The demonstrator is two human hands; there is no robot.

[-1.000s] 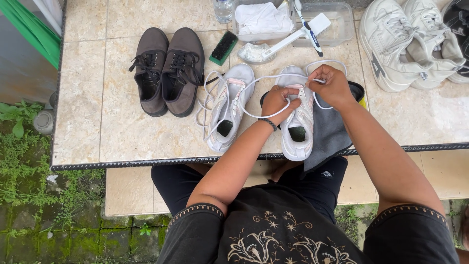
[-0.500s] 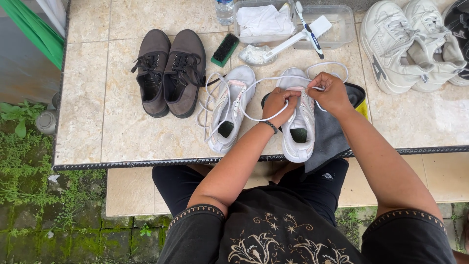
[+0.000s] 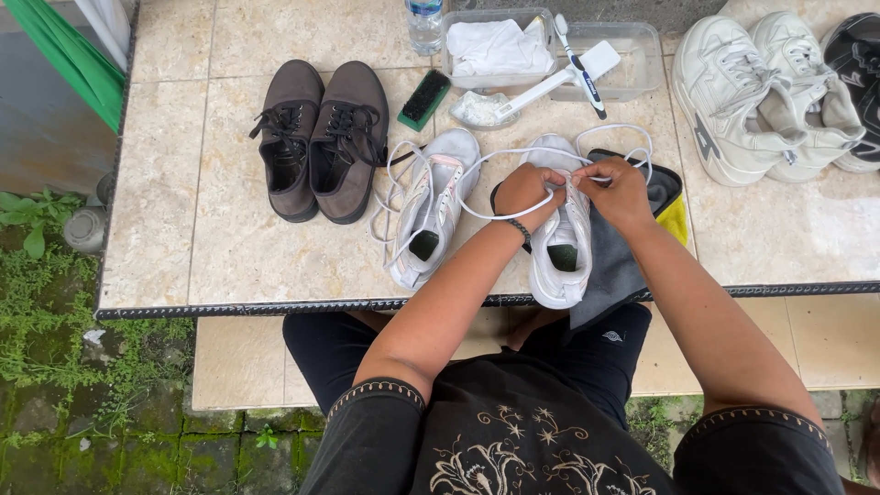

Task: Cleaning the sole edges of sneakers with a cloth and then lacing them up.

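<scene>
A white sneaker (image 3: 561, 252) lies toe-away on a grey cloth (image 3: 610, 266) at the table's near edge. My left hand (image 3: 524, 192) and my right hand (image 3: 616, 191) meet over its tongue, each pinching the white shoelace (image 3: 612, 133), which loops out past the toe. Its partner, a second white sneaker (image 3: 433, 206), lies just to the left with loose laces spread around it. A dark band sits on my left wrist.
A brown pair of shoes (image 3: 323, 137) stands at the left. At the back are a green-topped brush (image 3: 423, 99), a water bottle (image 3: 424, 23), clear tubs (image 3: 632, 60) with a white cloth, and a toothbrush (image 3: 576, 64). Chunky white sneakers (image 3: 761, 96) sit at the right. The tiled table (image 3: 174, 229) ends near my knees.
My hands have stayed over the sneaker's tongue, working the lace; the loop of lace beyond the toe has shifted slightly. The view has tilted a little.
</scene>
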